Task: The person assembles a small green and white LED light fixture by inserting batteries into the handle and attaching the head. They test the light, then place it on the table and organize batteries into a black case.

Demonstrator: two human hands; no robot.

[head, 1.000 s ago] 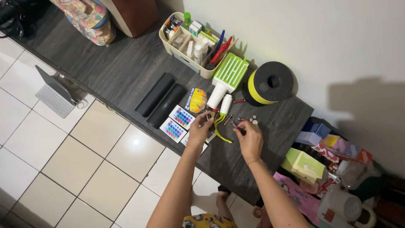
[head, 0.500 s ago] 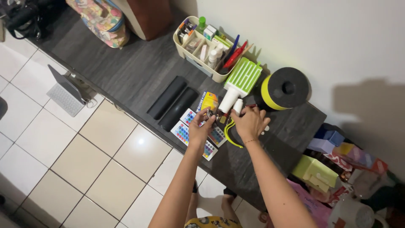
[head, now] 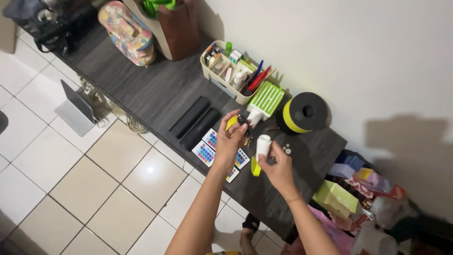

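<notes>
Just above the dark desk point(head: 155, 94), the left hand point(head: 230, 141) pinches a small dark object point(head: 243, 123) at its fingertips. The right hand point(head: 278, 167), just beside it, is wrapped around a white cylinder point(head: 263, 145) standing roughly upright. The dark object lies up-left of the cylinder's top, nearer the left hand.

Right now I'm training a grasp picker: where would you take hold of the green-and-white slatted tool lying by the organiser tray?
Probably by its white handle, coming from above on the table-edge side. The handle is the narrow end, pointing toward the left hand, while the broad slatted head is wide and flat, wedged between the organiser tray and the black-and-yellow roll.
</notes>
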